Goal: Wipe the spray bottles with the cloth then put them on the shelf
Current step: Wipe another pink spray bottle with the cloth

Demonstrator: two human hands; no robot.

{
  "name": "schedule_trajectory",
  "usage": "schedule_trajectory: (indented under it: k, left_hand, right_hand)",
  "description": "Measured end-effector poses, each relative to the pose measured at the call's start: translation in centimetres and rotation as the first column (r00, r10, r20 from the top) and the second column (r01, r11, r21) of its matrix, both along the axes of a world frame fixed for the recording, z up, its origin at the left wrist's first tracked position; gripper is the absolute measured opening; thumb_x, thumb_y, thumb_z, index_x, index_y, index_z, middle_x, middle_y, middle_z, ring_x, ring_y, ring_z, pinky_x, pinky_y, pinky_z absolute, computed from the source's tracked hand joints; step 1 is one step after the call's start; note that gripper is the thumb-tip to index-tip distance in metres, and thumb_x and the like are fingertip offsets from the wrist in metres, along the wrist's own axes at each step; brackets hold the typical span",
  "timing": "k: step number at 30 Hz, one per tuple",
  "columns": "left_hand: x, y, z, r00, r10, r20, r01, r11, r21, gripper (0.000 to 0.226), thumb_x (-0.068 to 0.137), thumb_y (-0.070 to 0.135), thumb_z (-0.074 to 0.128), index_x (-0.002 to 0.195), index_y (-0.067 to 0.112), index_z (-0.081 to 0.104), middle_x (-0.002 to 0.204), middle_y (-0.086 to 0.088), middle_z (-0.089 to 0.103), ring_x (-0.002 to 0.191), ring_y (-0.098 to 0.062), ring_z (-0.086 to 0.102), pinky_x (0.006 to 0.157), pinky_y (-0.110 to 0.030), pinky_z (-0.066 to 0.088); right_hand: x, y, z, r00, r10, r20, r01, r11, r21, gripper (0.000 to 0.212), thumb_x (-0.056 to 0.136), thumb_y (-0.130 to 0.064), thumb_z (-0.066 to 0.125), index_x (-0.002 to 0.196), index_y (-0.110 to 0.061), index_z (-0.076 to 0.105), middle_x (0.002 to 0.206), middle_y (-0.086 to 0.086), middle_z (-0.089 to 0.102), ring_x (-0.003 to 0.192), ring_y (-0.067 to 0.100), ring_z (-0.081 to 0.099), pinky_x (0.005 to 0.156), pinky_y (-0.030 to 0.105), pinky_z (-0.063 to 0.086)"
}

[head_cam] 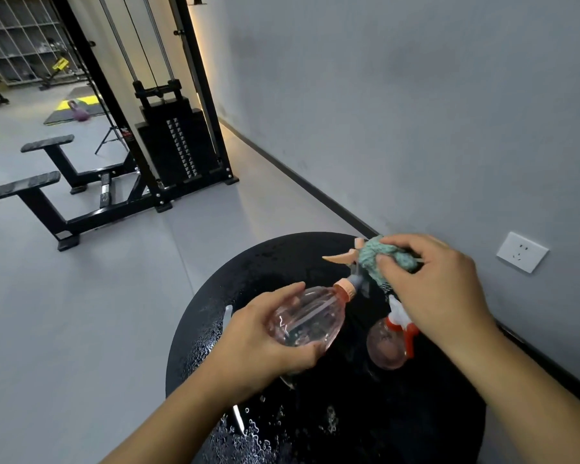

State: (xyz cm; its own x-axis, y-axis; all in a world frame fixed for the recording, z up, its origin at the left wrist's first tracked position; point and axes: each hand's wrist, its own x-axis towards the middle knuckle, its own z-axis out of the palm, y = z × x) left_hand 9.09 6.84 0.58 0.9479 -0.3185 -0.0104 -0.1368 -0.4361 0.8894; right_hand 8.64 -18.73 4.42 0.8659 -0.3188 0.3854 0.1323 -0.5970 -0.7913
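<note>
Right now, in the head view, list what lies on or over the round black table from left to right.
left hand → held spray bottle → second spray bottle standing on the table → right hand with the cloth.

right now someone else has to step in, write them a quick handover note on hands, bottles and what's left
Left hand grips the body of the peach-capped spray bottle, held tilted above the round black table.
Right hand holds the teal cloth bunched against that bottle's spray head.
Red-trigger spray bottle sits on the table, partly under the right hand.
The table is wet, with droplets near its front edge.
Done: wiping of the first bottle is under way.
Left: finish it, wipe the second, and shelve both. No nearby shelf is visible.
</note>
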Motion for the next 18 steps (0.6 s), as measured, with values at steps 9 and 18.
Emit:
schedule_trajectory:
  k: [9,18]
  left_hand:
    - [0.1,-0.8,0.0,0.988,0.148,-0.053,-0.156,0.967,-0.200,0.071,0.063,0.034,0.093,0.129,0.042,0.069,0.116,0.019,0.077,0.104,-0.006,0.076,0.082,-0.019,0.061]
    - [-1.2,-4.3,-0.3,0.954,0.300,-0.019,-0.290,0.904,-0.315,0.072,0.072,0.008,0.098,0.134,0.029,0.067,0.118,0.008,0.079,0.106,-0.011,0.077,0.089,-0.029,0.063]
  right_hand:
    - [-1.5,-2.0,0.2,0.999,-0.002,-0.055,0.007,0.996,0.085,0.014,0.089,-0.021,0.078,0.096,-0.033,0.078,0.090,-0.022,0.073,0.085,-0.017,0.062,0.063,-0.003,0.041]
    - [-2.8,-3.0,-0.1,0.998,-0.017,-0.054,0.017,1.000,0.003,0.017,0.090,-0.021,0.078,0.102,-0.033,0.078,0.090,-0.032,0.064,0.085,-0.029,0.055,0.066,-0.007,0.038]
